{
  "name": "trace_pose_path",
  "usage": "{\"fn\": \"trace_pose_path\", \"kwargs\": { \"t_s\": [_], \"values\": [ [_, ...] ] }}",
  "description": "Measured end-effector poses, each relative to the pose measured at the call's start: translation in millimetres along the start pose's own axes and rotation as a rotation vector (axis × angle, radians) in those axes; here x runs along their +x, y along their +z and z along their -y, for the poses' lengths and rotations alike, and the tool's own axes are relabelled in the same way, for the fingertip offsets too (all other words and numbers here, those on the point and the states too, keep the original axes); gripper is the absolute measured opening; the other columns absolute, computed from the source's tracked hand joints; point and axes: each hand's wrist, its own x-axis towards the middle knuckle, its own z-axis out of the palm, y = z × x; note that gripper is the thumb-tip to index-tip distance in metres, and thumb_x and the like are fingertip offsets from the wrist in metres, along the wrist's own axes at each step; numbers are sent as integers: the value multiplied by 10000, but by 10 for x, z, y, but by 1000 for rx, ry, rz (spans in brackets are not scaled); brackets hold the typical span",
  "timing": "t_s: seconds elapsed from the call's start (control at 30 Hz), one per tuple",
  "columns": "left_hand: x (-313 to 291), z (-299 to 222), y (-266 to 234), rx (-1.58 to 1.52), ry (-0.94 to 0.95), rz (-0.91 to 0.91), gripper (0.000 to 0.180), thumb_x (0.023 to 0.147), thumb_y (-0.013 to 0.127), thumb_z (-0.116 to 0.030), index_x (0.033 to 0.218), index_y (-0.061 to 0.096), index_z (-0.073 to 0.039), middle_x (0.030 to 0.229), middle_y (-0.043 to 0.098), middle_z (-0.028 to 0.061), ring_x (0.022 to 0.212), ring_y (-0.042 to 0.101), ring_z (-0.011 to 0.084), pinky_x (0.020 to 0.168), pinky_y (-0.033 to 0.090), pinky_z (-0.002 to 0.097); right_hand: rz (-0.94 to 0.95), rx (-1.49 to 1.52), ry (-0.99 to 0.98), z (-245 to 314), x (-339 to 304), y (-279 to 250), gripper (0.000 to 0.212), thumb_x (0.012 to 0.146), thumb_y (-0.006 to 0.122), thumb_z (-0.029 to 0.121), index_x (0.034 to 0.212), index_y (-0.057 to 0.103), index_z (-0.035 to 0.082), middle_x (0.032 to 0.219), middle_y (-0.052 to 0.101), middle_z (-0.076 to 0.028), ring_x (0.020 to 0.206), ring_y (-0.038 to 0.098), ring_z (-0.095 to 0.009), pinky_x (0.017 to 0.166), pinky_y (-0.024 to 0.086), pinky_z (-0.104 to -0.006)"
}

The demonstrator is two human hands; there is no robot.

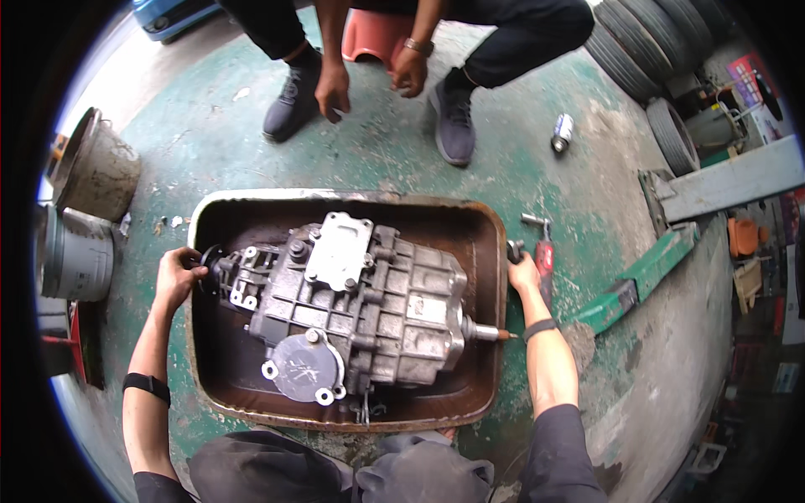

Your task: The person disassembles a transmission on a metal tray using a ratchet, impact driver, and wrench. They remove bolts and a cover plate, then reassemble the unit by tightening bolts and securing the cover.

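Observation:
A grey metal gearbox lies on its side in a rusty brown rectangular tray. At its left end, my left hand closes its fingers on the rim of a dark round flange. My right hand is outside the tray's right wall, closed round a small dark metal piece whose kind I cannot make out. Just right of that hand, a red-handled ratchet wrench lies on the floor. The gearbox's shaft points right, toward the tray rim, below my right hand.
Across the tray a person sits on a red stool, hands hanging between the knees. A spray can lies at the far right. Buckets stand at left; a green lift arm and stacked tyres are at right.

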Motion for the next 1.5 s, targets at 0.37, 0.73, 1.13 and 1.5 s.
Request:
{"fn": "trace_pose_path", "kwargs": {
  "t_s": [0.37,0.73,1.13,1.5],
  "values": [
    [-123,-237,-31,110,-92,-15,347,693,810,-157,1011,724,-51,957,724,141,909,701,265,825,526,361,241,996,349,-167,215,234,649,912,588,552,1331,516,61,1194,616,-128,1004,614,-238,877,507,-390],
    [-231,-272,-66,198,-32,-49,355,705,803,-230,1026,727,-101,996,711,143,944,680,302,843,525,386,280,846,-101,-718,535,376,397,964,569,373,1176,642,45,999,678,-75,859,637,-168,742,519,-300],
    [-103,-114,-15,58,86,-13,285,715,775,-37,973,693,50,884,724,176,824,708,229,756,533,332,-688,-282,-414,-6,48,-186,521,772,706,331,1203,602,57,1053,675,-198,963,651,-387,839,513,-473],
    [-198,-416,-16,632,171,-98,320,674,812,-222,955,736,-88,869,704,163,865,671,343,775,519,430,-212,129,68,-368,346,-223,573,581,774,278,1035,572,-6,936,669,-200,847,666,-336,807,513,-424]
  ]
}}
